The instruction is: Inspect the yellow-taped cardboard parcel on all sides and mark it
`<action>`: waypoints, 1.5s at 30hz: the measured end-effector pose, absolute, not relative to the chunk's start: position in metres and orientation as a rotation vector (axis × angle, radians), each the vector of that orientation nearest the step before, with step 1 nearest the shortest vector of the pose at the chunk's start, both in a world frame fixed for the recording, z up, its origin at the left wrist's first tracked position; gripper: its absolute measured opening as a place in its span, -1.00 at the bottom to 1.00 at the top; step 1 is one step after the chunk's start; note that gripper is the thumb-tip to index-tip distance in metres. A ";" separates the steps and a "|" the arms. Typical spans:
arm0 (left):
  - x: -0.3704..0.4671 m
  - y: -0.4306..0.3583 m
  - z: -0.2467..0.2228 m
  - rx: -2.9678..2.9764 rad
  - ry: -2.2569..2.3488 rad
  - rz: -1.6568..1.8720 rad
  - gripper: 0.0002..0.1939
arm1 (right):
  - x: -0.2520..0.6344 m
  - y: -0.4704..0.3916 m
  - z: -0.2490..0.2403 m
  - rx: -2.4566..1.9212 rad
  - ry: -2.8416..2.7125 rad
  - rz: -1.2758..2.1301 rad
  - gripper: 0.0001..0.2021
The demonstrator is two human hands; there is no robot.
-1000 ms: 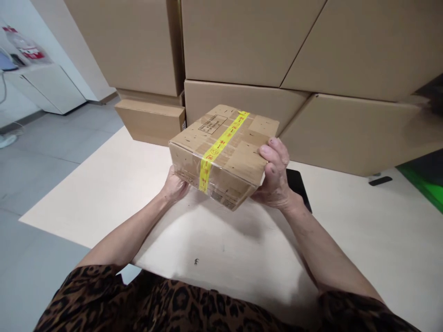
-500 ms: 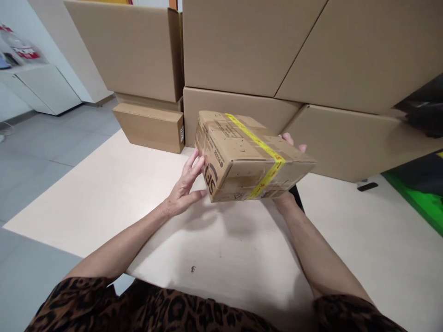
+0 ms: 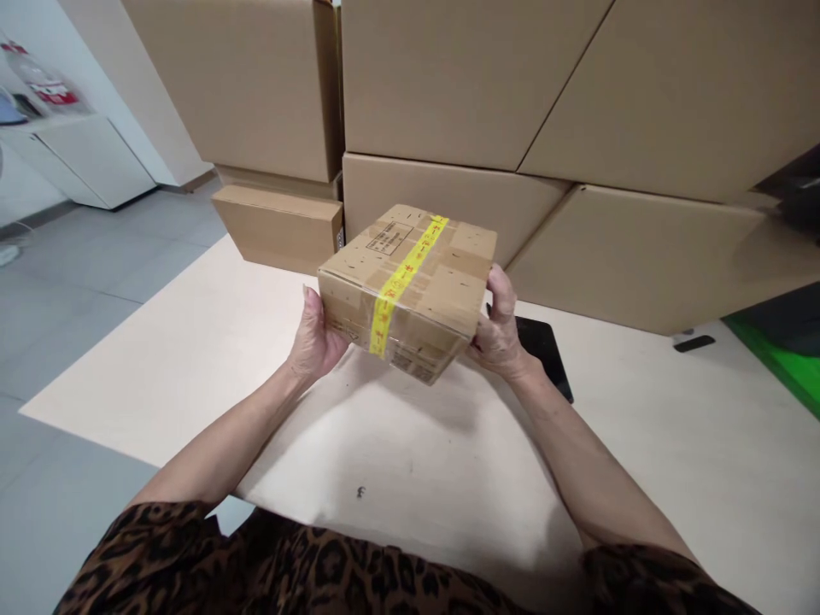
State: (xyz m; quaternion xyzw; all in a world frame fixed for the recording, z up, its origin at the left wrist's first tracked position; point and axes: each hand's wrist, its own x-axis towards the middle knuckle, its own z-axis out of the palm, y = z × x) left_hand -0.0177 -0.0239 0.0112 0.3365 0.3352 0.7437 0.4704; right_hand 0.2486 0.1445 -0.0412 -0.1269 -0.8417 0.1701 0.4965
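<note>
The box (image 3: 410, 286) is brown cardboard, sealed, with yellow tape across its top. It sits tilted, held just above the table (image 3: 192, 359).

A single head-worn camera looks forward and down from close above a pale table (image 3: 192, 359), the wearer's forearms entering from 6 o'clock. Stacked cardboard cartons (image 3: 461, 85) fill the frame from 11 to 2 o'clock; grey floor (image 3: 77, 282) stretches toward 9 o'clock.

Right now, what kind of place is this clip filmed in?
Probably a packing or storeroom area: large cardboard cartons stacked behind a pale table, and both hands holding a small taped box.
</note>
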 end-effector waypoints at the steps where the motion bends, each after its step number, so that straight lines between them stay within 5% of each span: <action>1: -0.020 -0.023 0.009 0.811 0.816 1.820 -0.17 | 0.247 0.142 -0.040 -0.226 -2.052 0.281 -0.56; 5: -0.026 -0.018 0.000 0.788 0.828 1.837 -0.12 | 0.239 0.119 -0.022 -0.042 -2.074 0.004 -0.20; 12: -0.038 -0.016 -0.001 0.956 0.962 1.943 -0.01 | 0.227 0.074 0.012 -0.357 -1.771 0.919 -0.50; 24: -0.030 -0.023 0.008 1.665 1.078 2.018 -0.01 | 0.216 0.084 0.004 -0.548 -1.458 1.585 -0.03; 37: -0.033 -0.028 -0.014 2.203 1.119 1.727 -0.03 | 0.207 0.097 -0.031 -0.519 -1.283 1.647 -0.61; 45: -0.031 -0.026 -0.019 2.238 1.103 1.688 0.14 | 0.224 0.112 -0.023 -0.598 -1.390 1.397 -0.48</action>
